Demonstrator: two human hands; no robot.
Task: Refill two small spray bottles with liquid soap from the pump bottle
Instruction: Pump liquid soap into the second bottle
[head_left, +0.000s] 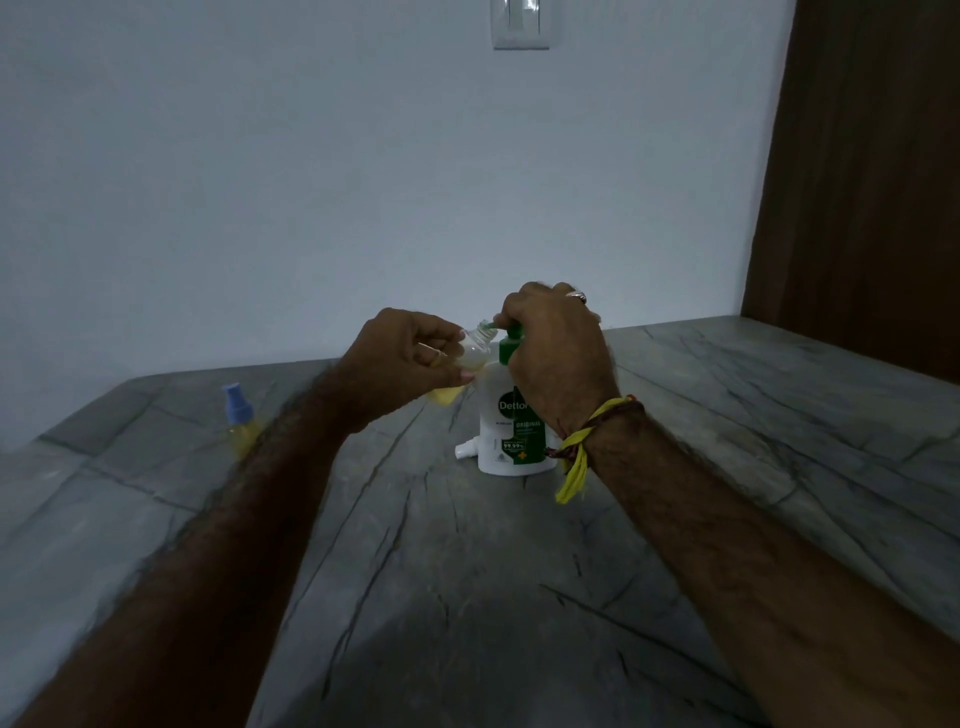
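Two forearms: they come in from the lower corners of the frame and meet at mid-frame over the grey marbled counter (467, 597).
Right wrist: a yellow thread band (582, 452) is tied round it, ends hanging.
Right hand: the right hand (556, 353) is curled over the green pump head (511, 332) of the white pump bottle (506, 441), which stands upright on the counter just right of centre.
Left hand: the left hand (400, 364) pinches a small open spray bottle (470, 358), tilted, its bare neck just at the pump's nozzle tip; yellow soap shows in its lower part.
Loose cap: a white sprayer top (466, 449) lies on the counter against the pump bottle's left foot.
Second spray bottle: the blue-capped bottle (239, 415) stands at the left of the frame, well apart, cap on, yellow inside.
Step in hand: pumping soap into the open bottle, by my reading.
Doing it well: keep the neck right under the nozzle, press slowly in short strokes, and hold the small bottle steady so soap does not run down its side.
Far: a wall switch plate (522, 23) at top centre.
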